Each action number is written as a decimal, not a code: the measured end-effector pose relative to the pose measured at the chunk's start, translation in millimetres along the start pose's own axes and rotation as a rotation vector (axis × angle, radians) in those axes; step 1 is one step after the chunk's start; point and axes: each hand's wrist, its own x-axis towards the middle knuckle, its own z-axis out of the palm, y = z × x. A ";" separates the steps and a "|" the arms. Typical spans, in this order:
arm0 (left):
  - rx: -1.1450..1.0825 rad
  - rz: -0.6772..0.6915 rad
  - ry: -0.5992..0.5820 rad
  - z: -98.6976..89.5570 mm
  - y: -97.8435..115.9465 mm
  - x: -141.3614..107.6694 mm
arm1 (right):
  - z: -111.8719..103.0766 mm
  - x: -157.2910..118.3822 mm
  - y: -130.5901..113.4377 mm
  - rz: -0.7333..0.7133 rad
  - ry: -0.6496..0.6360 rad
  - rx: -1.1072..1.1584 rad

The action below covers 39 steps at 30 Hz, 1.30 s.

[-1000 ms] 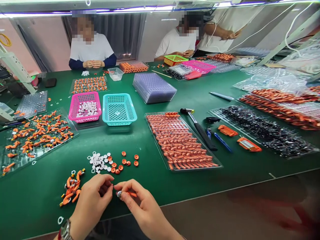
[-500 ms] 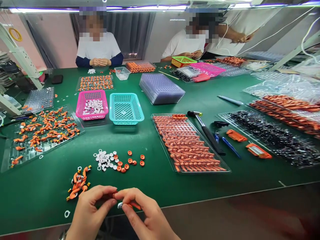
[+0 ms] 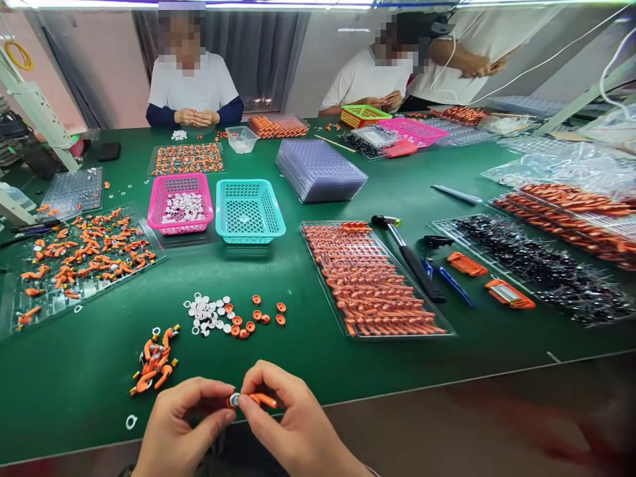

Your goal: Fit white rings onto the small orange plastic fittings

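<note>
At the near table edge, my left hand [image 3: 186, 419] pinches a small orange cap [image 3: 229, 402], mostly covered by the fingers. My right hand [image 3: 291, 419] grips an orange curved piece with a stem [image 3: 265, 400], which looks like an earphone shell. Its round white-grey end [image 3: 235, 399] meets the cap between the fingertips; whether the two are joined I cannot tell. Beyond my hands lie several loose orange caps [image 3: 250, 326] and a cluster of white discs [image 3: 209, 311]. Left of them is a small heap of orange curved pieces [image 3: 155, 361] with yellow ends.
A pink basket [image 3: 180, 230] with white discs stands beside a turquoise basket [image 3: 251, 237]. A tray of orange pieces [image 3: 368, 285] and a black-handled hammer-like tool [image 3: 415, 265] lie right. Another tray of orange parts [image 3: 84, 258] is left. Co-workers sit across the table.
My hands have come closer together, bringing the orange curved piece's round end against the cap. The view has tilted slightly.
</note>
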 end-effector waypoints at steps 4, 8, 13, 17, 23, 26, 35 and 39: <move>-0.012 0.008 0.014 1.3 0.3 -0.2 | 0.6 -0.7 0.4 0.018 -0.006 0.011; 0.014 0.042 0.025 1.3 0.2 -1.8 | 1.7 -1.1 0.4 0.018 -0.016 0.004; 0.064 0.105 0.051 1.5 0.6 -1.4 | 2.7 -1.4 1.6 0.018 -0.023 -0.001; 0.117 0.210 0.082 1.9 1.5 -1.9 | 2.8 -2.6 2.8 0.015 -0.014 0.003; 0.241 0.336 0.069 -0.8 -1.5 -4.8 | 4.1 -3.6 2.0 -0.002 0.007 -0.008; 0.289 0.352 0.044 -2.6 -2.9 -5.5 | 3.6 -2.9 0.2 -0.024 0.004 -0.023; 0.368 0.485 0.032 -6.1 -0.5 -9.1 | 5.7 -2.9 -0.4 -0.040 -0.038 0.053; 0.353 0.504 -0.026 -7.7 0.2 -10.3 | 0.5 0.7 -3.9 0.036 -0.119 0.216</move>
